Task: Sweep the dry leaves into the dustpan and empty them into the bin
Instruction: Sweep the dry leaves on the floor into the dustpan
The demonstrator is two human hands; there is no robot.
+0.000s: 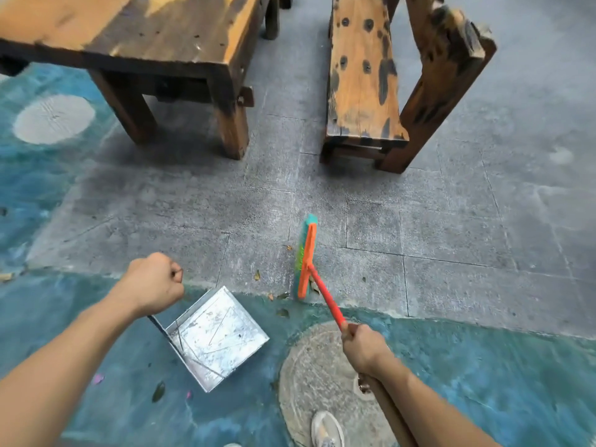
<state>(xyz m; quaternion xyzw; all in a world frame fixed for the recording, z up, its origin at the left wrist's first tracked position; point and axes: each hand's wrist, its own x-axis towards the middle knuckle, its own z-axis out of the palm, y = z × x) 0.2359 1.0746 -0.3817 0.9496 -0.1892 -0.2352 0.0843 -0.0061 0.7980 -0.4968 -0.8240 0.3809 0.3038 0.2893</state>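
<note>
A metal dustpan [214, 337] rests on the blue painted ground at lower centre, its open mouth facing right; its inside looks bare. My left hand [154, 283] is closed around the dustpan's thin upright handle. My right hand [363, 349] grips the red stick of a broom whose orange and green head [305, 258] stands on the grey paving, right of and beyond the pan. A few small dry leaves [257, 275] lie on the ground between the pan and the broom head, and one [158, 391] sits below the pan. No bin is in view.
A heavy wooden table [135, 37] stands at the upper left and a wooden bench [364, 75] at the upper right, with a gap of grey paving between them. A round manhole cover [316, 375] is at my feet, and my shoe [326, 429] rests on it.
</note>
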